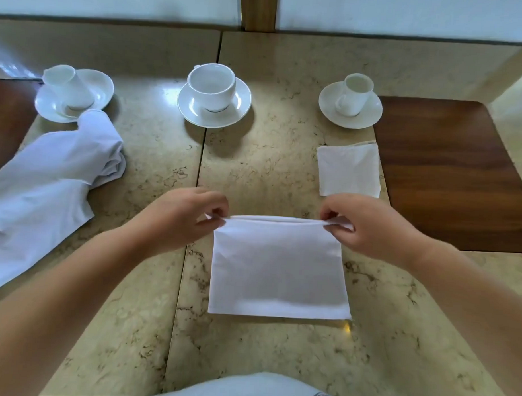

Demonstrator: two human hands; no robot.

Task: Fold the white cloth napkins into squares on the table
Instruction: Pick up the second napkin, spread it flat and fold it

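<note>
1. Beige marble makes up the desk [255,168], with dark wood panels set in at its left and right edges and pale wall panels behind its far side.
2. Lying flat near the middle of the desk is a folded napkin [278,272], roughly square, its near edge straight and its far edge raised off the marble.
3. On the napkin's far left corner, the left hand [188,219] has its fingers [216,223] pinching the cloth.
4. On the far right corner, the right hand [368,225] pinches the cloth the same way, so the far edge is stretched taut between both hands.
5. Just beyond the right hand, a smaller finished square napkin [349,169] lies flat beside the right wood panel.
6. At the left, a rumpled pile of unfolded white cloth [47,190] spreads over the desk edge.
7. Along the far side stand three white cups on saucers: left cup [68,86] tilted, middle cup [212,85] upright, right cup [355,93] tilted.
8. White fabric with a dark printed mark [247,390] shows at the near edge.
</note>
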